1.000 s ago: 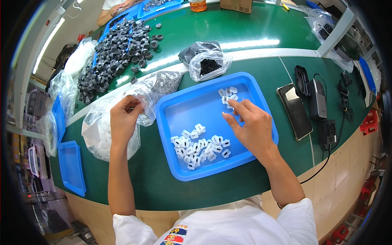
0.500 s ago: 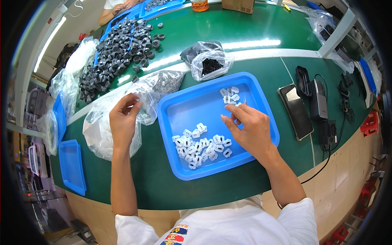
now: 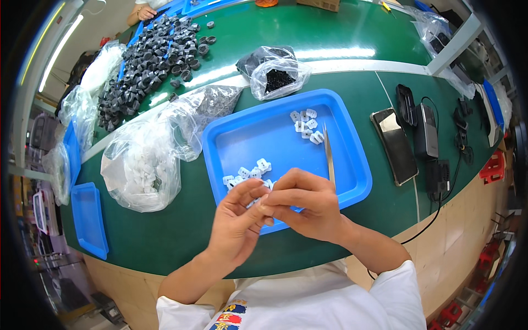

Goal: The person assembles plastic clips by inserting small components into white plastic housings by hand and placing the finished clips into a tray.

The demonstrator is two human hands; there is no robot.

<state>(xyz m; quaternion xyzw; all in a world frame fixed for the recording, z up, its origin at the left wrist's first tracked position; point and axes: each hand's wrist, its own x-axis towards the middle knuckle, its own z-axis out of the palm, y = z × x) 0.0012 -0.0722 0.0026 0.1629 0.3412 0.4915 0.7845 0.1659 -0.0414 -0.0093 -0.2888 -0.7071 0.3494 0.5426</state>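
At the left edge of our green table (image 3: 176,242) we have a small blue tray (image 3: 89,220), and just beside it a clear plastic bag (image 3: 140,170) full of white pieces. Beyond that bag we see a big heap of dark grey caps (image 3: 148,66), with a co-worker's hand (image 3: 146,12) behind it. Next comes a clear bag of small grey parts (image 3: 220,102). Our left hand (image 3: 239,220) is over the near side of a large blue tray (image 3: 247,137), its fingers bent and pinched inward. A loose group of white plastic parts (image 3: 256,172) lies in that tray, partly hidden behind our hands, while a bag of black pieces (image 3: 279,80) stands beyond the far rim. Our right hand (image 3: 305,203) has its fingertips pinched together against those of the left; we cannot tell whether either grasps a part there. A smaller cluster of white parts (image 3: 312,124) sits near the tray's far right corner, beside metal tweezers (image 3: 329,154) whose lower end runs behind the right hand, so we cannot say whether it grips them. Farther right lie a smartphone (image 3: 396,146), a black case (image 3: 406,104), a boxy dark device (image 3: 427,132) and a black adapter (image 3: 438,176) with its cable.
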